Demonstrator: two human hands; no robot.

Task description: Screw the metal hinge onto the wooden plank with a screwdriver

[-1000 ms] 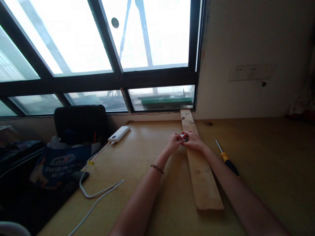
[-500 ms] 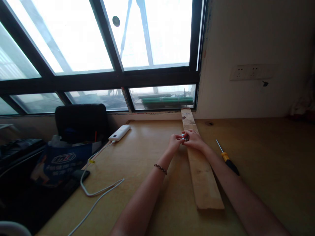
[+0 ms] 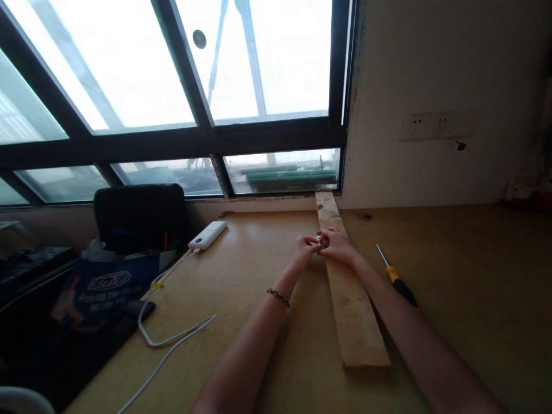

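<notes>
Over the far half of a long wooden board (image 3: pixel 356 313), my two hands meet around a small shiny metal piece (image 3: pixel 322 242), too small to name. My left hand (image 3: pixel 305 248) pinches it from the left, fingers closed. From the right, my right hand (image 3: pixel 337 244) is curled round the same piece and partly hides it. The board lies lengthwise on the table, its far end by the window. To the right of my right forearm lies a screwdriver (image 3: pixel 397 280) with a yellow and black handle, its tip pointing away from me.
A white power bank (image 3: pixel 207 236) with a white cable (image 3: pixel 166 343) lies at the left on the wooden table (image 3: pixel 259 322). Beyond the left edge stand a black chair (image 3: pixel 140 215) and a blue bag (image 3: pixel 112 287). A wall with sockets (image 3: pixel 435 125) rises behind.
The whole view has shifted slightly. Both hands stay together on the metal piece, with barely any finger movement visible.
</notes>
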